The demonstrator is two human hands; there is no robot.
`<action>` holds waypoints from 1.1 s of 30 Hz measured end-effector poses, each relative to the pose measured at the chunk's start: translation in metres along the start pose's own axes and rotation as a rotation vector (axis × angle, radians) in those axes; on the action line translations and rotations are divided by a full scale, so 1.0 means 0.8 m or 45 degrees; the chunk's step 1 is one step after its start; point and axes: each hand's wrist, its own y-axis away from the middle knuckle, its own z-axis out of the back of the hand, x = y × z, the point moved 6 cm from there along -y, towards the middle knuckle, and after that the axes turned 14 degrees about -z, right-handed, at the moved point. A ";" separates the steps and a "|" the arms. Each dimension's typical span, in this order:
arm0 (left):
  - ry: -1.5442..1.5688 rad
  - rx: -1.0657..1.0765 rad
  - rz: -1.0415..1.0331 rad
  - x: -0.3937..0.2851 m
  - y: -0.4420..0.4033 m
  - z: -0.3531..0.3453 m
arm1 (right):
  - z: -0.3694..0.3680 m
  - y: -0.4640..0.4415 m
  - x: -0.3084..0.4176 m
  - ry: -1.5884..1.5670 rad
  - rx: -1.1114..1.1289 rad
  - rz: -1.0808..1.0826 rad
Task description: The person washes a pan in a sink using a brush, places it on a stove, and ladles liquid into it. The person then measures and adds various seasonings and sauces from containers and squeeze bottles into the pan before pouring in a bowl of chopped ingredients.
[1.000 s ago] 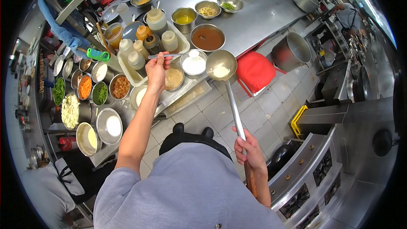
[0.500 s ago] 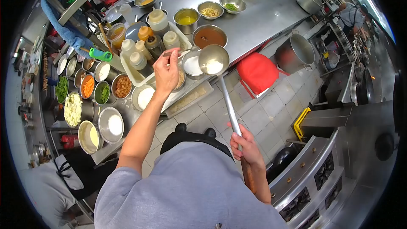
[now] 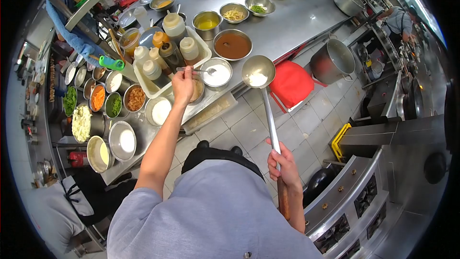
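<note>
Left hand (image 3: 182, 86) grasps a small metal spoon (image 3: 211, 71), right hand (image 3: 285, 165) a long-handled metal ladle (image 3: 270, 116).
The spoon is over a steel bowl (image 3: 218, 85) of white powder, the ladle beside it, cup upward, likely to keep its white contents (image 3: 258, 79) in.

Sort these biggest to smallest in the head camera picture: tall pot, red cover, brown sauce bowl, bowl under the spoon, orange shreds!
1. Tall pot, red cover: too alike to rank
2. Brown sauce bowl
3. Bowl under the spoon
4. Orange shreds
</note>
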 end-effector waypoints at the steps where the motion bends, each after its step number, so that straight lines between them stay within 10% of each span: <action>1: 0.110 -0.029 0.044 -0.001 -0.001 0.003 | 0.002 0.000 0.001 0.003 0.003 0.000; 8: 0.381 -0.077 0.124 -0.081 0.004 0.010 | -0.004 -0.009 0.007 0.090 0.080 -0.045; 14: -0.203 0.189 -0.769 -0.208 0.040 -0.006 | -0.020 -0.023 0.012 0.156 0.265 -0.117; 20: -0.408 0.065 -0.918 -0.178 0.022 -0.016 | 0.008 -0.028 0.005 0.179 0.154 -0.052; 33: -0.454 0.119 -0.343 -0.039 0.037 -0.030 | 0.064 0.010 -0.033 -0.037 -0.010 0.000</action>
